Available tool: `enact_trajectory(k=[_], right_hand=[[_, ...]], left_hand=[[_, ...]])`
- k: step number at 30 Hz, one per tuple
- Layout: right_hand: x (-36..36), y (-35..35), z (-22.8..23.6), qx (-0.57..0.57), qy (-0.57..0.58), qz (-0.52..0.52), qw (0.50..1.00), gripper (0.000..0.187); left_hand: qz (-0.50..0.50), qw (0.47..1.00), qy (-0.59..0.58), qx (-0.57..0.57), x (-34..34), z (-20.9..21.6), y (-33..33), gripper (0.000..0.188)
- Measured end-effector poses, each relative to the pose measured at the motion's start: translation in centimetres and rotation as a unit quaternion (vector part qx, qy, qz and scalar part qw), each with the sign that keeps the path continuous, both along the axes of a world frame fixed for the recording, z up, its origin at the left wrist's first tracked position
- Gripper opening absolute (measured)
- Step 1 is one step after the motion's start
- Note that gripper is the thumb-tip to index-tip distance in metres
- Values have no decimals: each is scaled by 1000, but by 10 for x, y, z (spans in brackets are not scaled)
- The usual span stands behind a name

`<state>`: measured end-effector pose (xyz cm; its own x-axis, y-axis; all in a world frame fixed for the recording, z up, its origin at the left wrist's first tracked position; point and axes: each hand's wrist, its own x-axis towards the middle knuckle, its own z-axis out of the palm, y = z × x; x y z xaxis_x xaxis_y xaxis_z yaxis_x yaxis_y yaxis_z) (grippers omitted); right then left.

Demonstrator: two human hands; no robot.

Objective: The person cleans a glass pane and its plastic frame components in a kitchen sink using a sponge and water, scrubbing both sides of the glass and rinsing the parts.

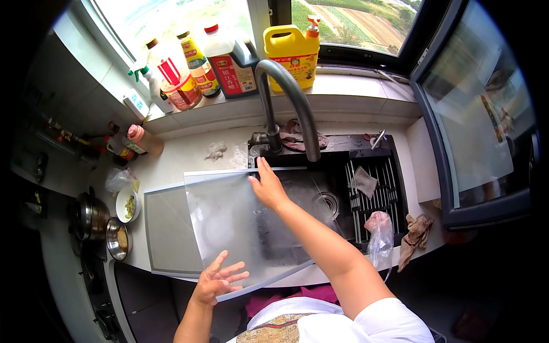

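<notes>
A clear rectangular panel (229, 223) with pale edge strips lies slanted over the left part of the black sink (397, 171). My left hand (220, 278) supports its near left corner, fingers spread against the clear sheet; whether they lie over or under it is hard to tell. At the far edge, by the faucet (291, 86), my right hand (267, 186) rests flat on the panel with its fingers stretched out. A second, grey-framed panel (166, 228) lies on the counter to the left, partly beneath the clear one.
A dish rack (369, 197) spans the sink's right side. Near it are a plastic bag (380, 240) and a brown cloth (414, 237). Bowls (127, 206) and a pot (91, 217) stand left. Bottles and a yellow jug (291, 57) line the sill; an open window (480, 114) juts in.
</notes>
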<state>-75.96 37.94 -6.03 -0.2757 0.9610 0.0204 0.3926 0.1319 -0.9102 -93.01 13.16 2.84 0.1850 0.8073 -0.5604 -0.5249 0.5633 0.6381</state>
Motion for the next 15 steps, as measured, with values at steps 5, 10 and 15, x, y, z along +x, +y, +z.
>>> enact_trajectory(k=[5, 10, 15], right_hand=[[-38, 33, -16, 3, 25, -11, 1000, 68], [-37, 46, -19, -35, 55, 43, 997, 70], [35, -7, -18, -23, 128, -139, 982, 36]], left_hand=[[-19, 1000, 14, -4, -8, -3, 5, 86], [-40, 999, 12, -4, -4, 4, 9, 85], [-33, 999, 19, -5, -2, 2, 11, 84]])
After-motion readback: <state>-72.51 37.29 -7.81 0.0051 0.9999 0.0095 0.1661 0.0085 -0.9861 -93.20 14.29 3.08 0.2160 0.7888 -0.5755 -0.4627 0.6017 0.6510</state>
